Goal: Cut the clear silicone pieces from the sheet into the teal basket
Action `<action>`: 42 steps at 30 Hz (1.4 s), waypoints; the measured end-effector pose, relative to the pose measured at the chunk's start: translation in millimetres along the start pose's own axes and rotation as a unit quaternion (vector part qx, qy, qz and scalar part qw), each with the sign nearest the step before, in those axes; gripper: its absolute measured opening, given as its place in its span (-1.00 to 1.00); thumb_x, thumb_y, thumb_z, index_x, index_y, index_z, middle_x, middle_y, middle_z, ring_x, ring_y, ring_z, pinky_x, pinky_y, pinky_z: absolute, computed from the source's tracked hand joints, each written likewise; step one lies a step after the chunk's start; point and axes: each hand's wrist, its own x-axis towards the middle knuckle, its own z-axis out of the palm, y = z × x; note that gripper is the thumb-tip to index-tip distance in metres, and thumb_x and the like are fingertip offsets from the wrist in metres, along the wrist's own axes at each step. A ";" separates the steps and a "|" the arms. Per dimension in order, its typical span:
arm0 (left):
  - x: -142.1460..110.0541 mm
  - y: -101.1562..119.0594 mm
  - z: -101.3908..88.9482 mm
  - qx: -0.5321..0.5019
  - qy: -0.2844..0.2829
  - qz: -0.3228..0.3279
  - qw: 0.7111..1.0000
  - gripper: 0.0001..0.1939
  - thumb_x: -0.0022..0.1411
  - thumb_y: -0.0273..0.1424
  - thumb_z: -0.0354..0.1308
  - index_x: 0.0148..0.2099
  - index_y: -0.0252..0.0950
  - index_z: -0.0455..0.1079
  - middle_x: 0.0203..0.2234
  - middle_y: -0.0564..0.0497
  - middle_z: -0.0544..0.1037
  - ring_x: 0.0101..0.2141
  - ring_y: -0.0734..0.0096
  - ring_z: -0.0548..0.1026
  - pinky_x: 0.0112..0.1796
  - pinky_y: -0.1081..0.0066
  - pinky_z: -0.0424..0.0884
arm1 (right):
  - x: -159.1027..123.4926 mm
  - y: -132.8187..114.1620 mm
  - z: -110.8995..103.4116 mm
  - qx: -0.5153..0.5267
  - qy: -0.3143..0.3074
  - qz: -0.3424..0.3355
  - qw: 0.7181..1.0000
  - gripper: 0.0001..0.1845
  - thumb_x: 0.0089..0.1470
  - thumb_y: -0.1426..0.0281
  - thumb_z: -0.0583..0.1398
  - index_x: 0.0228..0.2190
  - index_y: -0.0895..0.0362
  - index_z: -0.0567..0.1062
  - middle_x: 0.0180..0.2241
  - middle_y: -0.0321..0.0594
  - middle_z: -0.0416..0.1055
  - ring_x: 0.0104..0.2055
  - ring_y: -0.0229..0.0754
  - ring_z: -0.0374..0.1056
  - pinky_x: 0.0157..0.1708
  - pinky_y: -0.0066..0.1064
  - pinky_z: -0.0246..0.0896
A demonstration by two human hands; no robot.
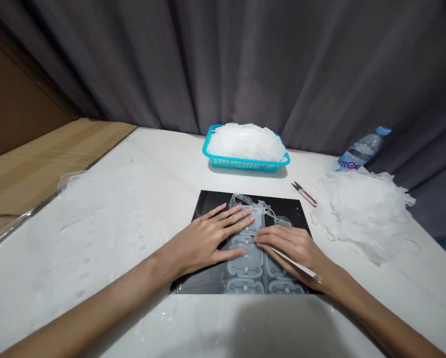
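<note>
A sheet of translucent moulded pieces (245, 256) lies on a black board (204, 281), with rounded rectangular outlines and round dots in rows. My left hand (217, 231) rests flat on the sheet, fingers spread toward the right, holding nothing. Close beside it, my right hand (288, 243) is closed around a slim tool with a pale handle (301, 267). The tool's tip is hidden under the fingers, so its kind cannot be made out. Those fingertips touch the sheet near its middle seam. Loose, curling translucent strips (269, 211) stand at the sheet's far edge.
Behind the board, a turquoise basket (245, 164) holds a heap of whitish translucent pieces. Thread snips (305, 194) lie right of it, near a pile of translucent scraps (360, 214) and a water bottle (362, 149). Clear plastic sheets (96, 223) cover the left; cardboard (58, 159) borders them.
</note>
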 end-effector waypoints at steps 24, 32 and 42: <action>-0.9 -2.2 4.3 -0.008 0.033 0.004 0.999 -0.28 0.52 0.12 -0.07 0.57 0.08 -0.09 0.50 0.18 0.08 0.47 0.24 0.08 0.45 0.22 -0.15 | 6.4 4.2 1.1 0.050 -0.006 0.001 0.999 -0.84 0.42 0.46 0.16 -0.04 0.14 0.52 -0.11 -0.12 0.61 -0.04 -0.16 0.54 0.03 -0.29 0.43; -0.9 -1.8 5.9 -0.020 0.037 0.002 0.999 -0.27 0.52 0.12 -0.08 0.58 0.10 -0.14 0.50 0.19 0.06 0.48 0.23 0.06 0.46 0.19 -0.16 | 5.6 4.2 0.0 0.140 0.001 0.058 0.988 -0.86 0.41 0.44 0.19 -0.06 0.13 0.54 -0.12 -0.15 0.60 -0.05 -0.19 0.52 0.04 -0.30 0.43; 0.9 -1.8 7.2 -0.017 0.034 0.007 0.999 -0.27 0.52 0.11 -0.08 0.58 0.06 -0.12 0.50 0.19 0.08 0.49 0.26 0.02 0.47 0.19 -0.20 | 6.2 4.8 4.3 0.063 -0.004 0.006 0.998 -0.85 0.42 0.46 0.16 -0.05 0.15 0.51 -0.11 -0.12 0.60 -0.05 -0.17 0.53 0.00 -0.30 0.45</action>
